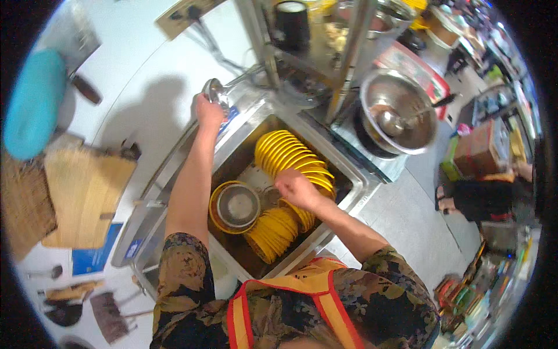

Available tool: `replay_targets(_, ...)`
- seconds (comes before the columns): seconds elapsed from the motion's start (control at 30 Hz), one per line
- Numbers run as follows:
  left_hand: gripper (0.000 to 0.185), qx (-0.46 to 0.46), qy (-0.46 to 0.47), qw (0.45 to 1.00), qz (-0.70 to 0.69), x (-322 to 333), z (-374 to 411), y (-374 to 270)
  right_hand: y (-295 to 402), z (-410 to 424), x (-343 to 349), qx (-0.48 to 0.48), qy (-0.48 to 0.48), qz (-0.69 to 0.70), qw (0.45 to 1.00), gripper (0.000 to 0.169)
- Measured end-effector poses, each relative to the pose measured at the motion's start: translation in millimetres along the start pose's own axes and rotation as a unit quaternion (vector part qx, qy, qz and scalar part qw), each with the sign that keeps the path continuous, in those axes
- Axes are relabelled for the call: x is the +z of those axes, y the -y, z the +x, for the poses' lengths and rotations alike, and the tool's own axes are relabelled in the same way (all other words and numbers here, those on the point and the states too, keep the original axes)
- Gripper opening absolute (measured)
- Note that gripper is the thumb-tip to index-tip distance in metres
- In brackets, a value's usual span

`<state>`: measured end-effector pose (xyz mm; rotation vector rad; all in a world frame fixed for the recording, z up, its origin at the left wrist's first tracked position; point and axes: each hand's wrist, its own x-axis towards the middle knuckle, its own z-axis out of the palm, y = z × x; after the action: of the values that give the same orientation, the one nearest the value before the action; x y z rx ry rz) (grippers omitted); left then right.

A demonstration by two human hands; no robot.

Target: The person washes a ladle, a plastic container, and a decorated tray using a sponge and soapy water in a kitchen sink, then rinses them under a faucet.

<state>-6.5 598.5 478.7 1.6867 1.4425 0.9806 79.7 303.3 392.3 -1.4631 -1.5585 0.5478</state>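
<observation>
My left hand (209, 111) is at the far left corner of the steel sink (357, 196), closed on a shiny metal bowl (214, 90). My right hand (294, 187) reaches over the basin, beside a long row of yellow plates or shallow bowls (283, 150) standing on edge; whether it grips anything is hidden. Nearer to me lies another row of yellow dishes (272, 235). At the basin's left side a round metal bowl or strainer (238, 204) rests inside a yellow-rimmed bowl (213, 218).
Right of the sink, a large steel bowl (370, 94) holds a ladle (392, 122). Metal shelf posts (348, 56) rise behind the basin. Wooden cutting boards (87, 192), a cleaver (86, 89) and a blue object (35, 104) are at the left wall. A person (471, 198) is at the far right.
</observation>
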Motion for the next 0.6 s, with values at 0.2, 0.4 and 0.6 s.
replay_targets(0.2,0.03,-0.082,0.199,0.934,-0.284,80.3,46.2,31.2,-23.9,-60.5,1.6,0.077,0.102,-0.02,0.992,0.011)
replay_targets(0.4,0.044,-0.153,0.23,0.943,-0.183,88.7,-6.1,16.0,-15.7,-87.9,4.6,0.059,0.028,-0.02,0.998,0.014)
replay_targets(0.6,0.056,-0.194,0.49,0.825,-0.203,-17.8,-92.7,-46.0,8.9,-66.5,-17.6,0.082,0.22,0.07,0.97,0.022)
